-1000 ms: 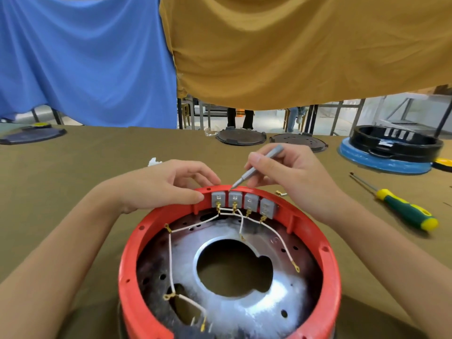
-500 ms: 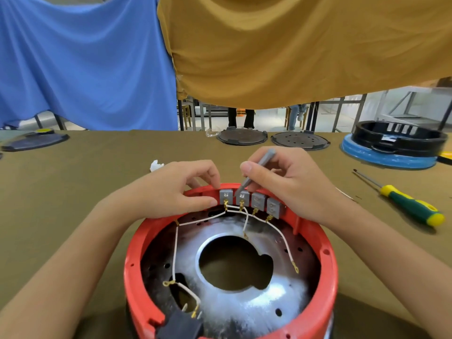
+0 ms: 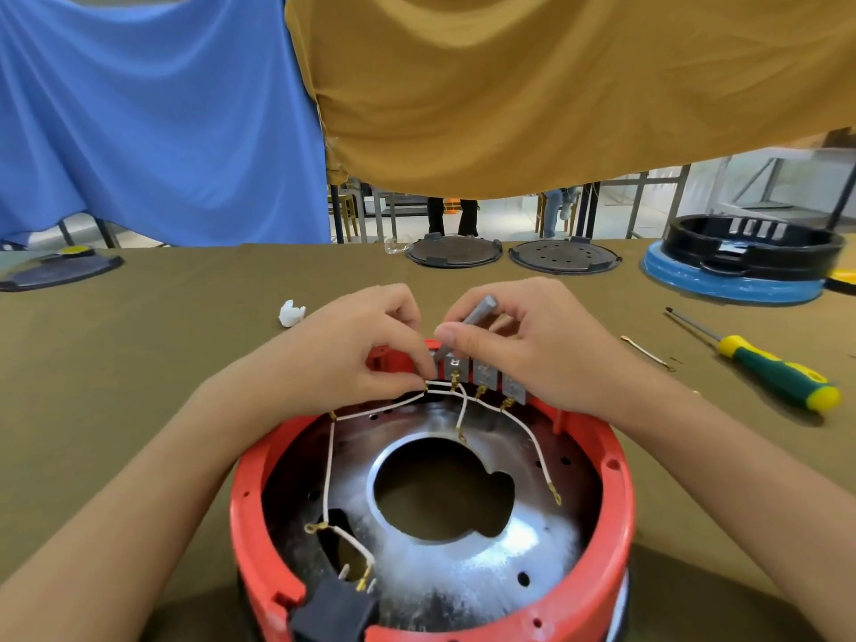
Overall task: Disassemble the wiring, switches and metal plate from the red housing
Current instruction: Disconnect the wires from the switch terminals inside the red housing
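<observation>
Olive table [image 3: 139, 363], blue and mustard cloths hanging behind. Red housing [image 3: 620, 493] sitting at the near edge, open side up, metal plate [image 3: 509, 549] with a big centre hole inside. Row of grey switches [image 3: 486, 375] clipped on the far rim, white wiring [image 3: 331, 465] looping from them across the plate. Left hand [image 3: 343, 359] curled over the rim, fingertips pinching the wiring at the leftmost switch. Right hand [image 3: 532, 349] pinching a thin grey tool [image 3: 479, 310], tip down at the switches. Green and yellow screwdriver [image 3: 778, 373] lying off to the right, well apart. White scrap [image 3: 292, 312] just past the left hand. Dark lids and a blue-and-black base further back.
</observation>
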Tool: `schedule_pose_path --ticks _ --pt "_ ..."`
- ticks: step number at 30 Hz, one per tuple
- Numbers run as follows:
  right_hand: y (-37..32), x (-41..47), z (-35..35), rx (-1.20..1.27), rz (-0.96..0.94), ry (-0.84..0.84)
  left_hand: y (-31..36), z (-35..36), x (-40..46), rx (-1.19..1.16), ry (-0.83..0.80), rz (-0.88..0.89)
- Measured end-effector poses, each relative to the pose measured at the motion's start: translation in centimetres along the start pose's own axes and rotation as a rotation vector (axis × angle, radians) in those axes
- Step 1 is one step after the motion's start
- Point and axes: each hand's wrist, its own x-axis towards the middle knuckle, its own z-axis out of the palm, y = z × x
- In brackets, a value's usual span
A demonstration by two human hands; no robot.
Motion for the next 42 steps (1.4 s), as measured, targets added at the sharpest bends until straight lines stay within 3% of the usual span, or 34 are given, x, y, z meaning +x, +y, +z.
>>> schedule_pose_path --ticks 5,19,24,29,35,42 --pt "0.3 0.2 0.2 0.033 0.029 0.02 0.3 0.0 0.5 0.075 -0.049 0.044" --pt "1.0 0.8 0.3 0.172 0.145 0.04 0.2 0.2 0.5 0.012 -0.058 0.033" --pt "0.8 0.6 0.3 0.128 0.097 0.089 0.1 0.3 0.5 -0.005 -0.053 0.018" --pt "0.3 0.6 0.4 -0.015 0.031 0.009 0.0 0.4 0.5 -0.014 -0.033 0.019" --pt "0.6 0.6 0.4 0.042 0.048 0.052 -0.3 0.6 0.5 -0.011 -0.019 0.043" --pt "0.8 0.8 0.5 0.025 0.089 -0.005 2.0 -0.2 0.6 0.231 -0.073 0.06"
